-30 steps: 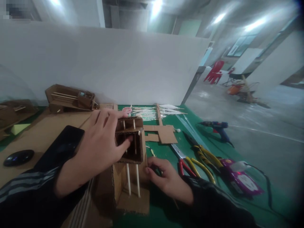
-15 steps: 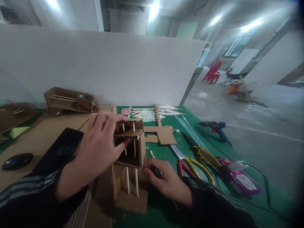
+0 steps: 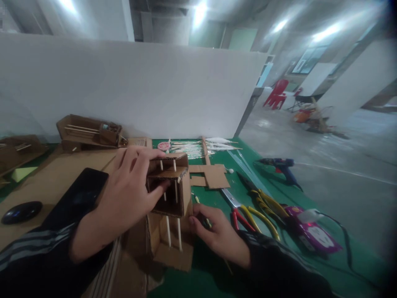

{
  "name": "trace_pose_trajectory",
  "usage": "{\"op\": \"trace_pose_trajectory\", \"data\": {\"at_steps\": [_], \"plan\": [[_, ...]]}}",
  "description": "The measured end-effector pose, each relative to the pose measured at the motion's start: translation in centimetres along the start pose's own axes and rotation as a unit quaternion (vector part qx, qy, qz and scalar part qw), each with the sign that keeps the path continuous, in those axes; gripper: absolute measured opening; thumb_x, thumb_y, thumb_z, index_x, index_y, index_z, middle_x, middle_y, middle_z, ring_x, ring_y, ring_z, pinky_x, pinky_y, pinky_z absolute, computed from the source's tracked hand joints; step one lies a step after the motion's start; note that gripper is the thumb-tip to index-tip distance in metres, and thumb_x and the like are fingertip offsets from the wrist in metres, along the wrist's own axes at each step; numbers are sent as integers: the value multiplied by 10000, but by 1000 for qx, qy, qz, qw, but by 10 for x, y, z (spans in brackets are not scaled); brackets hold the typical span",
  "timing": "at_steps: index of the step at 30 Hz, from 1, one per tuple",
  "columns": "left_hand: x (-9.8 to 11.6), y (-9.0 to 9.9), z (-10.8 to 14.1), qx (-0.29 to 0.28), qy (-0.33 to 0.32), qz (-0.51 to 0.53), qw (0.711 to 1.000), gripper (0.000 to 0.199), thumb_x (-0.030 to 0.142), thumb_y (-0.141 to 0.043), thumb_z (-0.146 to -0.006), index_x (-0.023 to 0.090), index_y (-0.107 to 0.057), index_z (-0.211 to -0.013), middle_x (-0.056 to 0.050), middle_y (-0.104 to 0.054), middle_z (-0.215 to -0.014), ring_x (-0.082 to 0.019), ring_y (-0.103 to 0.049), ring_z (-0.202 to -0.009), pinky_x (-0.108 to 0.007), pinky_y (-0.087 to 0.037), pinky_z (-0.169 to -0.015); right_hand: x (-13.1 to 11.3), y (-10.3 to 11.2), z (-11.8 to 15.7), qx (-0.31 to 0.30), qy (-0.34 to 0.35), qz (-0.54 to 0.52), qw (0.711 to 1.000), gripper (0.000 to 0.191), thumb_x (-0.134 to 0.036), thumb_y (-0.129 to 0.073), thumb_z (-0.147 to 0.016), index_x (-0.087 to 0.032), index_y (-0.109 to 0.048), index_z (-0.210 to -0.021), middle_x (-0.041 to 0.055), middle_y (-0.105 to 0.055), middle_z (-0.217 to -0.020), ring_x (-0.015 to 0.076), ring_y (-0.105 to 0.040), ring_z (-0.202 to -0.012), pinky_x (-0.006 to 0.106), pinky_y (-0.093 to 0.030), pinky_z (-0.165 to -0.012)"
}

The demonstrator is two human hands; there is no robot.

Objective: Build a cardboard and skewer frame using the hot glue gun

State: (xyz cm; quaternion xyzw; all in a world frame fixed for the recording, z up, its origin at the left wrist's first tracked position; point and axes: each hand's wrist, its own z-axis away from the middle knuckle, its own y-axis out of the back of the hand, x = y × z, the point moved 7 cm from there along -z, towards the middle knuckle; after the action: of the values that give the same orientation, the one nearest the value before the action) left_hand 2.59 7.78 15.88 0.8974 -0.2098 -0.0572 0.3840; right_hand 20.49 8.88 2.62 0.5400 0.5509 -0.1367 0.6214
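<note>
A tall cardboard structure (image 3: 185, 192) with open compartments stands in front of me, with thin white sticks (image 3: 179, 234) running upright through it. My left hand (image 3: 128, 188) grips its upper part from the left, fingers over the top and thumb reaching into the middle compartment. At its lower right side, my right hand (image 3: 217, 231) is closed, thumb and forefinger pinched at the cardboard edge. The tips of its other fingers are hidden. Just behind the right hand, a thin yellow-green item (image 3: 197, 199) lies on the green tabletop.
Scissors (image 3: 237, 211), yellow-handled pliers (image 3: 266, 198), a purple packet (image 3: 313, 231) and a blue glue gun (image 3: 282, 167) lie to the right. Behind are flat cardboard pieces (image 3: 217, 176). On the left are a black phone-like slab (image 3: 79, 196), a mouse (image 3: 21, 212) and another cardboard model (image 3: 89, 132).
The cardboard structure has tipped slightly, its lower end rising a little and more of its right side showing. Both hands keep nearly the same hold.
</note>
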Motion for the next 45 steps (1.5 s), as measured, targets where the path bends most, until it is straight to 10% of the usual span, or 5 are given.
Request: {"op": "trace_pose_trajectory", "data": {"at_steps": [45], "plan": [[6, 5, 3, 69, -76, 14, 995, 206, 129, -620, -871, 210, -557, -1050, -84, -632, -957, -282, -594, -925, -430, -510, -795, 9, 4, -3, 29, -7, 100, 995, 169, -267, -467, -972, -180, -574, -875, 18, -600, -764, 147, -536, -673, 242, -385, -616]]}}
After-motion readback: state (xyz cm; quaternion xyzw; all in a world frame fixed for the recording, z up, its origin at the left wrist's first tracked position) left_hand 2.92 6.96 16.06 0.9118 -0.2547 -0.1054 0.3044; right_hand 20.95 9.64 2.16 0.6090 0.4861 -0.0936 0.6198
